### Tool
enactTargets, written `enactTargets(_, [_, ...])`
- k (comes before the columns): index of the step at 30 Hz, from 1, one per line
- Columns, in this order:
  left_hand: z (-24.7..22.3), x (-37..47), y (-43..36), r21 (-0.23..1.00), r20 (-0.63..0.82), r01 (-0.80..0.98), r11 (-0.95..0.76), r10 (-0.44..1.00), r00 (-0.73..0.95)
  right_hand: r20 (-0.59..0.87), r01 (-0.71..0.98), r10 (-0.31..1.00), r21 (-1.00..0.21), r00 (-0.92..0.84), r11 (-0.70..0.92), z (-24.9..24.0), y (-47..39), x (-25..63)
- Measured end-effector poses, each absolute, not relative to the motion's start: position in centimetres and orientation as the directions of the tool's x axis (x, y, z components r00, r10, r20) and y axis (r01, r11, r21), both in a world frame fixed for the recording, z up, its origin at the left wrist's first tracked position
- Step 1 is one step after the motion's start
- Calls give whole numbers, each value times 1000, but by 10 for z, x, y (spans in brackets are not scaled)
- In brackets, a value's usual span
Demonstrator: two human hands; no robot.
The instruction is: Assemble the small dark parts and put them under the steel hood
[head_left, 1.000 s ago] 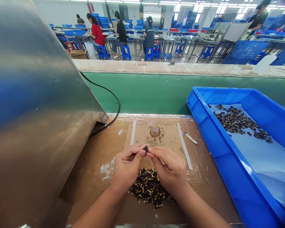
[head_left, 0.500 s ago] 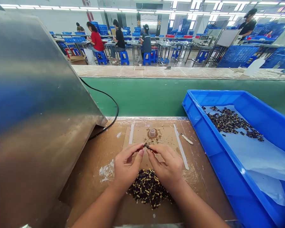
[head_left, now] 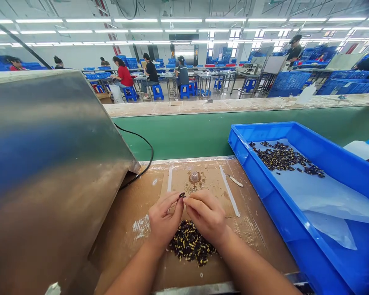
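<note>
My left hand pinches a small black part between thumb and forefinger. Close against it on the right, my right hand has its fingertips pressed together; whatever they grip is too small to make out. Both hands hover over a brown cardboard sheet, just above a pile of small black and yellow parts. Beyond the fingertips a small clear cup stands on a stained patch of the cardboard.
A metal housing fills the left side, with a black cable beside it. On the right, a blue tray holds more black and yellow parts on a white sheet. A white-handled tool lies near the tray. Several people sit far back.
The view has tilted up and shifted a little. The black part now sits at my left fingertips, where before it lay between both hands. My right fingers have drawn closer together.
</note>
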State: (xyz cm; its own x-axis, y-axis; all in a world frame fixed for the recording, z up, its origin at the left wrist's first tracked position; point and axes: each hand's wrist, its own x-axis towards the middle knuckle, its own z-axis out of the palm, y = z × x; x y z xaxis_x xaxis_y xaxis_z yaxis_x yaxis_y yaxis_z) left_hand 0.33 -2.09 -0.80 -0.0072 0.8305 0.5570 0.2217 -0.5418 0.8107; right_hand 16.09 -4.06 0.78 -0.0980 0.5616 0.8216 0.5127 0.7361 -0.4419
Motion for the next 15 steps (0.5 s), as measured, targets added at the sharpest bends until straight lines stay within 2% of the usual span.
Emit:
enactTargets(3, [-3,4,-25,823,545,186,-537,838,10,820,495,569,-469,-64,732,8,-40,159])
enactTargets(5, [-1,5,-28,827,541,153,-540,840,43,787,462,617,-542,-15,702,12,-39,158])
enactTargets(8, [-1,5,-30,806,556,150,-573,819,144,646,353,761,-725,50,592,23,-45,163])
enactTargets(11, [-6,3,-31,731,597,240,-638,769,227,465,169,882,-878,73,448,30,-73,180])
enactTargets(13, [-9,1,-31,689,609,325,-647,761,224,349,70,936,-936,39,346,28,-106,196])
enactTargets(15, [-10,3,-30,700,585,388,-600,793,169,283,98,958,-956,43,278,18,-146,213])
